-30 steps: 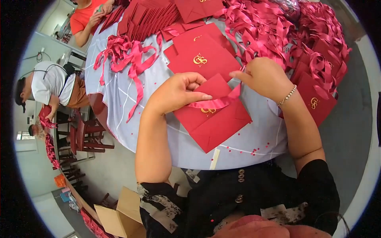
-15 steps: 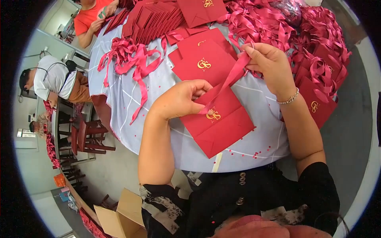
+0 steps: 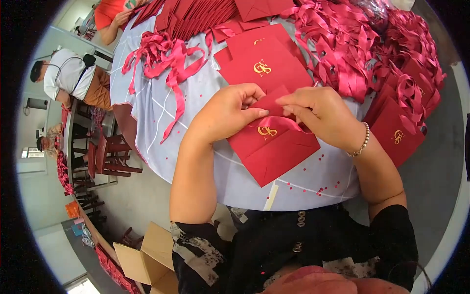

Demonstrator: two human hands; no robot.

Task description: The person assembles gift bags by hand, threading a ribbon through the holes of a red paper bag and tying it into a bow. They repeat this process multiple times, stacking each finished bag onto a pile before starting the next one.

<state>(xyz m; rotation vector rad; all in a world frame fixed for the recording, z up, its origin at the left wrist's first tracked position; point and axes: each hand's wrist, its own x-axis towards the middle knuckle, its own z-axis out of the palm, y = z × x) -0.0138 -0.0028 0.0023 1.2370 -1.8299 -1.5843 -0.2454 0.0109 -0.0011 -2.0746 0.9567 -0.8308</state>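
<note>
"Fingers [image 3: 293,101] bunched that close over thin paper: what could have gone wrong?"

"I judged the ribbon [image 3: 282,122] might twist or slip if the left thumb eased off. A hard tug could have creased or torn the front bag [image 3: 282,156] at its top."

"Where was that bag?"

"On the tablecloth [image 3: 227,171], near the person's side, just below another red bag [image 3: 269,73]. Its ribbon curved across beside the gold letters [image 3: 267,132]."

"And the grip?"

"From my distant seat, I saw the left hand [image 3: 223,115] pinching the bag's upper part, thumb on top and fingers curled. The right hand [image 3: 328,115] had its fingertips drawn nearly together, touching the ribbon's other side. Whether they pinched ribbon, paper or both, I couldn't tell."
</note>
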